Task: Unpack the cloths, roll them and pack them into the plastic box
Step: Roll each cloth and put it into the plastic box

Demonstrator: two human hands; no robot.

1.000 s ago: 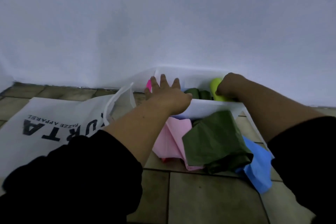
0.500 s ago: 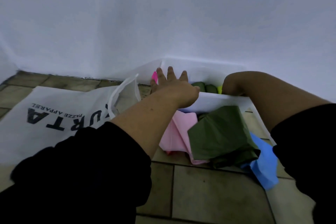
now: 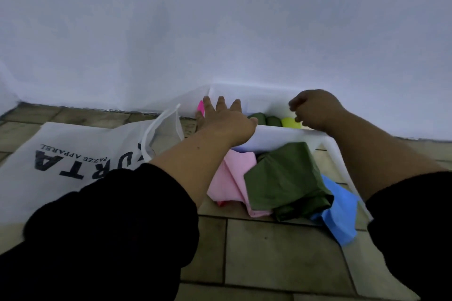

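A white plastic box (image 3: 276, 135) with thin, smooth, slightly translucent walls stands on a tiled floor (image 3: 281, 254) against a plain white wall (image 3: 220, 27). Inside it, near the front wall, lie tight cylinders of rolled cloth: two olive-green rolls (image 3: 265, 120) side by side, a yellow-green roll (image 3: 289, 122) just to their right, and a sliver of bright pink roll (image 3: 201, 107) at the left end.

The left hand (image 3: 226, 121) lies flat over the box's left part, palm down, its fingers (image 3: 221, 102) spread and straight, gripping nothing (the thumb hooks over the front rim). The right hand (image 3: 314, 110) hangs over the right part of the box just above the yellow-green roll, its fingers curled loosely inward; whether they pinch any cloth cannot be told. Both forearms are bare, with dark sleeves pushed up.

In front of the box, unrolled cloths lie in a soft crumpled heap on the floor: a pale pink cloth (image 3: 232, 178) with sharp fold creases, an olive-green cloth (image 3: 286, 181) draped over it in a bulky lump, and a blue cloth (image 3: 340, 215) poking out from under at the right. To the left, a flat white fabric bag (image 3: 73, 154) with black block lettering and limp loop handles (image 3: 161, 127) rests on the matt, beige, rectangular tiles
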